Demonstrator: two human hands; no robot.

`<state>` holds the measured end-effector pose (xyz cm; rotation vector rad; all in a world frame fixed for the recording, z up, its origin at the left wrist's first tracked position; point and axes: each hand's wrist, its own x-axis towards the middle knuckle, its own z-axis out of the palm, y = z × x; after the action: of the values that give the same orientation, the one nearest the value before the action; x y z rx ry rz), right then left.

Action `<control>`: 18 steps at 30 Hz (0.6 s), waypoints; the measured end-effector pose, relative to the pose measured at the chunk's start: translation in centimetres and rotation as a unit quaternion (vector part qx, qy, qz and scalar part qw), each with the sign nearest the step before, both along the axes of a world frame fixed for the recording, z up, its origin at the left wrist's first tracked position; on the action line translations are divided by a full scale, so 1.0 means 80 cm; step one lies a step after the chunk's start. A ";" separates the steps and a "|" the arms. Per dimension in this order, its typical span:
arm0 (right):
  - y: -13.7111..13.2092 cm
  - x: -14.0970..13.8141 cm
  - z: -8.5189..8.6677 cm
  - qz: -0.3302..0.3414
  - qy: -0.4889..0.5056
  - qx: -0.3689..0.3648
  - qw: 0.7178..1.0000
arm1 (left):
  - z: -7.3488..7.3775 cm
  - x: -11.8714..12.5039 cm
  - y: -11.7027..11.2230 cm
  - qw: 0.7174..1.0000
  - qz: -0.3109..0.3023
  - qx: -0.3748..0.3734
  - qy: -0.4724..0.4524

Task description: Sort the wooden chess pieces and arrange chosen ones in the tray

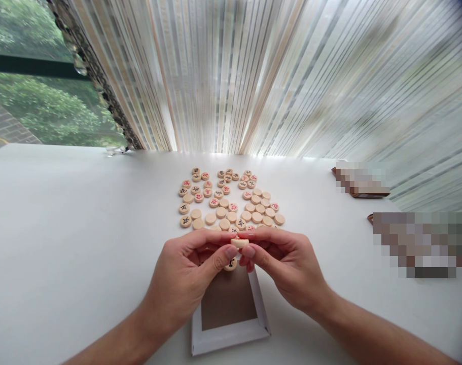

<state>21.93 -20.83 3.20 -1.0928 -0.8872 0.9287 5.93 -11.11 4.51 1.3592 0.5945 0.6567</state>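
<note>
Two hands meet just above the far end of the box (231, 338), a shallow white card tray with a brown floor, lying flat on the white worktop (63, 228). Left hand (185, 276) and right hand (287, 268) share one round wooden disc (239, 243). Each grip is closed down to thumb and forefinger tips on the disc's rim, other fingers curled under. The disc is level, lifted clear of the box, touching nothing but fingertips. The rim hold probably keeps the flat faces uncovered so a mark could be read; no character is legible from this angle.

A second disc (231, 264), black mark on it, sits right under the left thumb at the box's far edge. Cannot tell whether fingers carry it or it rests on the rim. The far part of the box floor is hidden by the hands.

Beyond the box, many loose discs (226, 200) lie flat in a spread patch. Some show red or black marks and some are blank side up, none stacked, likely laid singly so each face shows. Right of the box, well apart, are two blurred items (362, 180). Far beyond the box hangs a striped curtain (272, 76), with a window (25, 101) and trees off to the left.
</note>
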 end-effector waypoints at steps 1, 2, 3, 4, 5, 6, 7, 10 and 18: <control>0.000 0.000 0.002 0.003 -0.003 -0.004 1.000 | 0.000 0.000 0.000 1.000 -0.001 0.005 0.000; 0.001 0.000 0.003 0.007 -0.006 -0.009 1.000 | 0.001 0.000 0.000 1.000 -0.001 0.009 0.000; 0.001 0.000 0.004 0.010 -0.009 -0.015 1.000 | 0.001 0.001 0.000 1.000 -0.003 0.012 0.002; 0.001 0.001 0.006 0.013 -0.012 -0.021 1.000 | 0.000 0.001 -0.001 1.000 -0.003 0.012 0.005; 0.001 0.001 0.007 0.014 -0.015 -0.026 0.999 | 0.000 0.001 -0.001 1.000 -0.004 0.009 0.007; 0.002 0.001 0.007 0.015 -0.019 -0.029 0.999 | 0.000 0.001 -0.001 1.000 -0.004 0.004 0.009; 0.002 0.002 0.008 0.014 -0.025 -0.030 0.999 | 0.000 0.001 -0.002 1.000 -0.004 -0.003 0.010; 0.002 0.002 0.008 0.014 -0.040 -0.031 0.999 | -0.001 0.000 -0.002 1.000 -0.003 -0.021 0.009; 0.001 0.001 -0.003 0.001 0.009 -0.012 1.000 | -0.002 -0.003 -0.003 0.999 -0.003 -0.049 -0.011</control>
<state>22.05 -20.75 2.99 -1.1019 -0.8638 0.9518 5.72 -11.32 4.32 1.2600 0.5965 0.6283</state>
